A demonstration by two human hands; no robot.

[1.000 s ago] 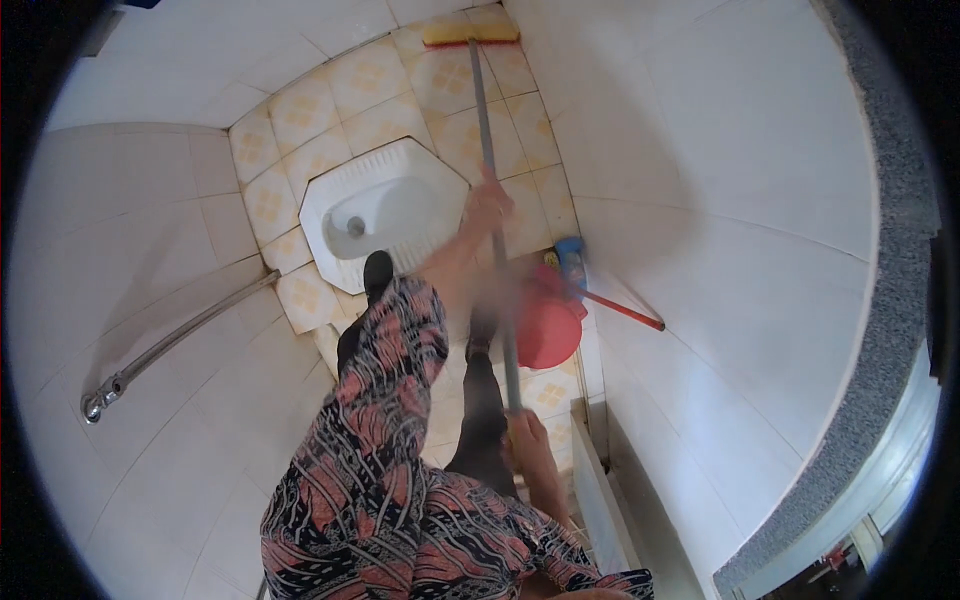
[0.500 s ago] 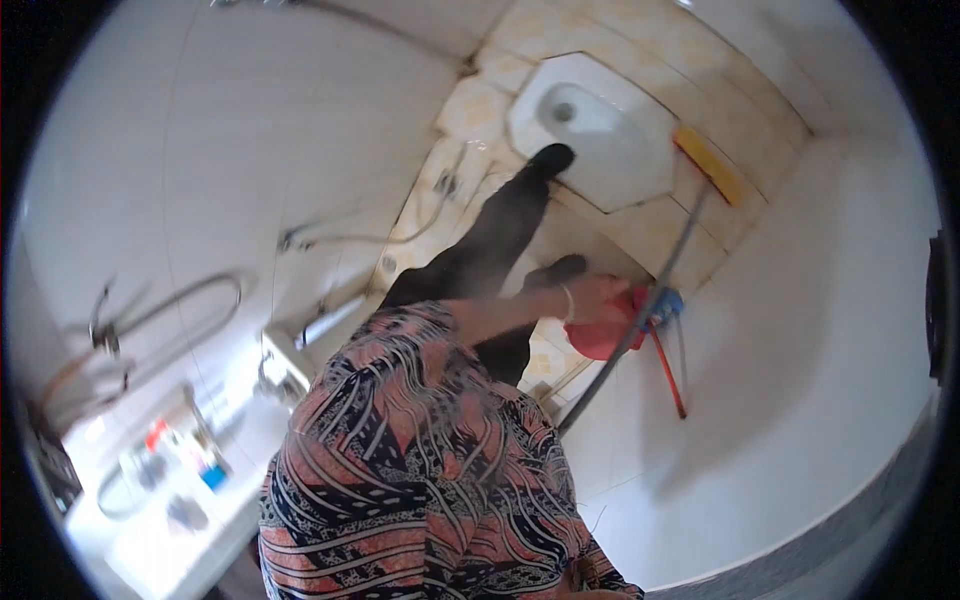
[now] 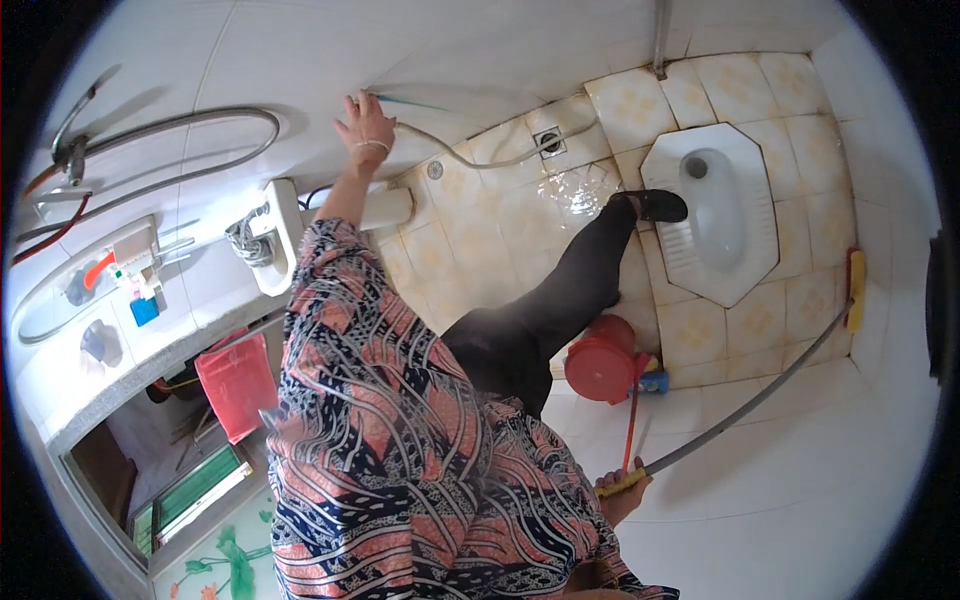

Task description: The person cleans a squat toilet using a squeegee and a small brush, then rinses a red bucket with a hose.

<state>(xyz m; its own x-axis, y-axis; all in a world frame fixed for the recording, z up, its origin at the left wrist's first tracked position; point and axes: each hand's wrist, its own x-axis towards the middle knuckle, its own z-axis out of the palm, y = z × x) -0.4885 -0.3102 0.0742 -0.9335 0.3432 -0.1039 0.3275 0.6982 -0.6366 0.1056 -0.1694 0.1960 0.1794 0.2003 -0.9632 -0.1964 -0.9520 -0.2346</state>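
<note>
Yellow-headed floor brush with a long grey pole [image 3: 755, 405] stretched from the right hand [image 3: 628, 493], its fingers closed round the yellow grip [image 3: 617, 486], presumably to leave the left hand [image 3: 367, 132] free, fingers spread open just beside a pale flexible hose [image 3: 480, 165].

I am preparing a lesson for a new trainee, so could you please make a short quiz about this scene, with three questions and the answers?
1. True or false: the right hand holds the long-handled brush by its yellow grip.
2. What is beside the red bucket? (a) a green basin; (b) a blue container; (c) a white mug.
3. Fill in: the hand nearest to the pale hose is the ____ hand.

Key: 1: true. 2: b, the blue container. 3: left; the left hand.
</note>
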